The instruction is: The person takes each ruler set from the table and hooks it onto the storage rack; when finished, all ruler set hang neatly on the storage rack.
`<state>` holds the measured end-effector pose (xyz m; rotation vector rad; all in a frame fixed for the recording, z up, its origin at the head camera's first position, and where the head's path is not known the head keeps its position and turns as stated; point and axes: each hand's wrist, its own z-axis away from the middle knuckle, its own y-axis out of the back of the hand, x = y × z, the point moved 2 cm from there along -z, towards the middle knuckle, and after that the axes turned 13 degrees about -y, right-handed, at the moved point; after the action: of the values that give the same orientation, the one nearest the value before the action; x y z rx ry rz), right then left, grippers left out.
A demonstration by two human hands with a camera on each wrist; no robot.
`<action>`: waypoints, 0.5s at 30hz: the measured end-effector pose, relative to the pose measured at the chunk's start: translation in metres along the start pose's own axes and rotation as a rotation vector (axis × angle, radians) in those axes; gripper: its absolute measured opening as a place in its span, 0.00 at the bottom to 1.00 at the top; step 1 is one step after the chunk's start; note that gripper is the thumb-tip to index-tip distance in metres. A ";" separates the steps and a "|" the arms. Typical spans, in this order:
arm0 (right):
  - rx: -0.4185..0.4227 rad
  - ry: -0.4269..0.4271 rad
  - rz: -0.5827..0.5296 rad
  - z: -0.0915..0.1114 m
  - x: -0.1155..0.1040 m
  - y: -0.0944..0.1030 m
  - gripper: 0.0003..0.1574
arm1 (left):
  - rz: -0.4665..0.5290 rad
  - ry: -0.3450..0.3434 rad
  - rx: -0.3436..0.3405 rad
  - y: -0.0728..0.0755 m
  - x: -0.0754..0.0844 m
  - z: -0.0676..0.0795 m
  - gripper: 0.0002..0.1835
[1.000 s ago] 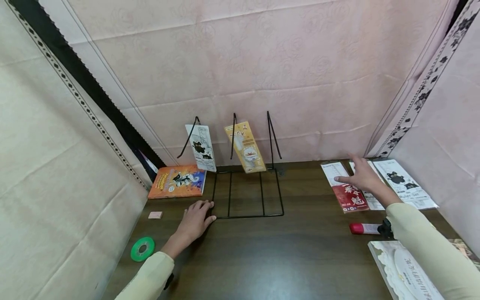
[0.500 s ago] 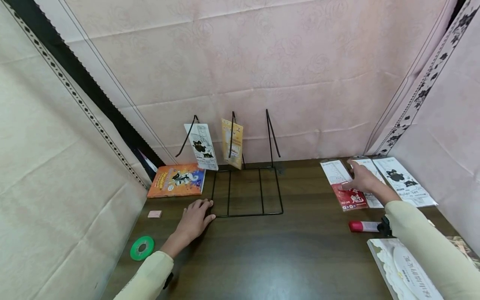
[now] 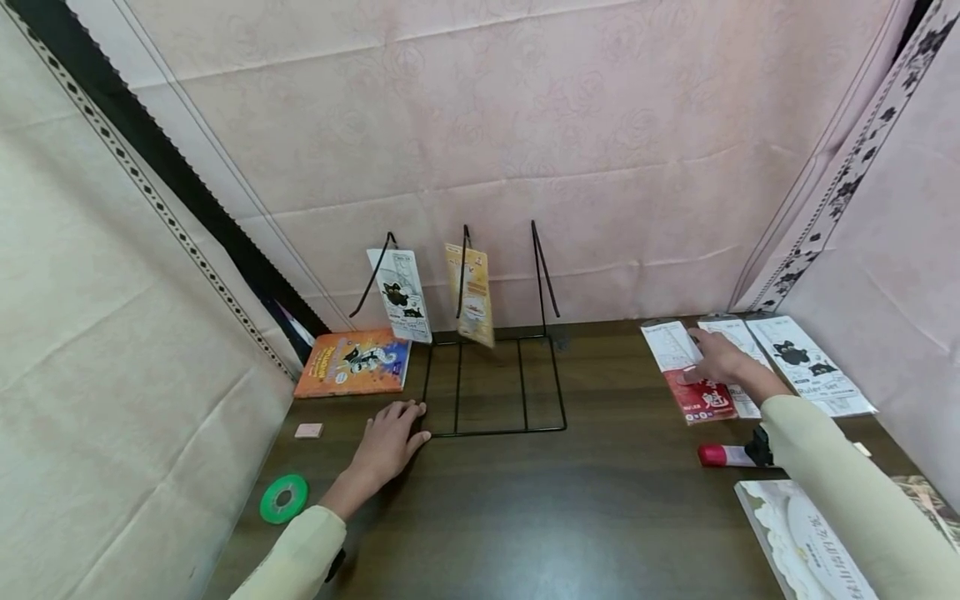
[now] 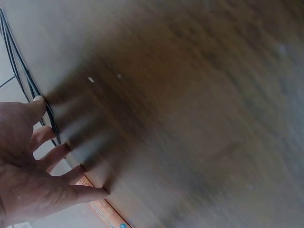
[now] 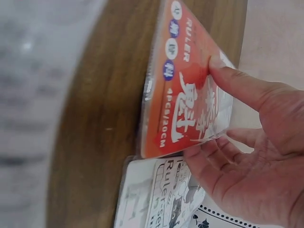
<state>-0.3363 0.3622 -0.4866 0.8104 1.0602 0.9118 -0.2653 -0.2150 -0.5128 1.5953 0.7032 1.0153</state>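
My left hand (image 3: pixel 387 439) rests its spread fingers on the table at the left side of the black wire display rack (image 3: pixel 495 432); in the left wrist view its thumb touches the wire. On the rack's left hook hangs a white cat-printed packet (image 3: pixel 402 296), and on the middle one a yellow packet (image 3: pixel 474 296). At the right, my right hand (image 3: pixel 723 360) holds the edge of a red-and-white ruler set packet (image 5: pixel 178 95), thumb on its face and fingers along its side. White cat-printed ruler set packets (image 5: pixel 159 194) (image 3: pixel 810 367) lie beside it.
An orange book (image 3: pixel 354 363), a small pink eraser (image 3: pixel 309 430) and a green tape roll (image 3: pixel 284 498) lie at the left. A red-capped glue stick (image 3: pixel 712 455) and a white book (image 3: pixel 802 542) lie near the right forearm. Cloth walls enclose the table.
My right hand has shifted left from the middle white packet onto the red packet's edge. The yellow packet has swung on its hook. My left hand has stayed put.
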 end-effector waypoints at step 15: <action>-0.071 -0.035 -0.060 -0.003 0.002 -0.002 0.59 | -0.018 -0.005 0.016 0.001 0.000 0.002 0.25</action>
<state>-0.3380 0.3630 -0.4899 0.7295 1.0111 0.8773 -0.2633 -0.2161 -0.5124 1.6025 0.7222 0.9943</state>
